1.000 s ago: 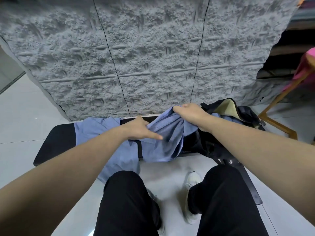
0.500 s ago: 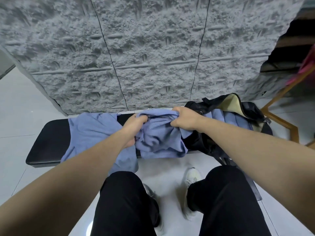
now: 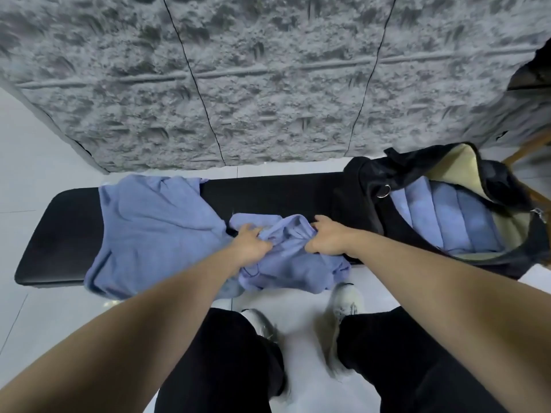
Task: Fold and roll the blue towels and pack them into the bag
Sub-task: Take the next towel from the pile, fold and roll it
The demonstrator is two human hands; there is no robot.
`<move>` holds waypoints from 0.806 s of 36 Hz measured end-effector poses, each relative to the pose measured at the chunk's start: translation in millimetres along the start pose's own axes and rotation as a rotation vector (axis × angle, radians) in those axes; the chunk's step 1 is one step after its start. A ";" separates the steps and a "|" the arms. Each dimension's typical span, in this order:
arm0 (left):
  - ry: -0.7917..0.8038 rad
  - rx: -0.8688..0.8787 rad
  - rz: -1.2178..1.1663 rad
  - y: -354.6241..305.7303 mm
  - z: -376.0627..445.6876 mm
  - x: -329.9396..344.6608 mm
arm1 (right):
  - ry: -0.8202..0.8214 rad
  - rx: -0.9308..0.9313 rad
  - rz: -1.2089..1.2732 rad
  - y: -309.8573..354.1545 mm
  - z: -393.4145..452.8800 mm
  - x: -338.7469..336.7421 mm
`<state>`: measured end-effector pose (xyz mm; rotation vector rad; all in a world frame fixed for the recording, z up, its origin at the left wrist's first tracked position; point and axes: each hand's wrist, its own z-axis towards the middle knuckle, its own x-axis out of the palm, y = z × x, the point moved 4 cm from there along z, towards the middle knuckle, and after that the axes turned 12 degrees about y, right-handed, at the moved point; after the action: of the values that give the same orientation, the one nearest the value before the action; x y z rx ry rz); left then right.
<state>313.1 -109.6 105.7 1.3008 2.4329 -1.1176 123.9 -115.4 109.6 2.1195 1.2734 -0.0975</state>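
Blue towel (image 3: 286, 263), bunched on the bench (image 3: 268, 195), is gripped by left hand (image 3: 250, 244) and right hand (image 3: 325, 236).

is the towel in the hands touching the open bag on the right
Apart. The head view shows the bunched towel, gripped by the left hand and right hand, with bare black bench showing between it and the bag.

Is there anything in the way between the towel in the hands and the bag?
Nothing visible. Both hands, left and right, grip the crumpled towel on the bench. Only bare bench lies between it and the bag, which gapes open with rolled towels inside and some room beside them.
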 end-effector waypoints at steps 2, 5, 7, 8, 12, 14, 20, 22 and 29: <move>0.005 0.002 -0.057 4.3 9.2 2.8 | 0.031 0.024 0.020 -2.8 7.4 2.0; 0.001 0.026 -0.124 9.1 22.3 5.6 | 0.060 0.005 -0.034 2.2 14.4 2.1; -0.018 0.031 -0.144 9.5 26.3 3.8 | 0.083 -0.006 -0.054 5.0 17.9 0.3; -0.024 0.039 -0.150 8.2 27.9 1.8 | 0.096 -0.007 -0.049 4.8 20.5 -1.2; -0.131 0.170 -0.152 -15.9 32.1 -19.9 | -0.040 -0.049 0.007 8.5 26.5 -23.0; -0.172 0.241 -0.131 -35.8 33.5 -35.2 | -0.156 -0.104 0.056 17.3 27.5 -40.1; -0.236 0.410 -0.038 -98.2 34.1 -77.7 | -0.347 -0.210 0.061 45.0 20.5 -87.1; -0.252 0.444 -0.073 -108.7 36.2 -84.5 | -0.374 -0.199 0.003 48.5 14.2 -96.1; -0.201 0.522 0.041 -92.1 30.0 -65.9 | -0.351 -0.236 -0.038 31.9 -0.6 -91.8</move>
<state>276.3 -204.1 164.4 1.2731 2.0320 -1.8538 101.5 -195.0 160.6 1.7831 1.0596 -0.3063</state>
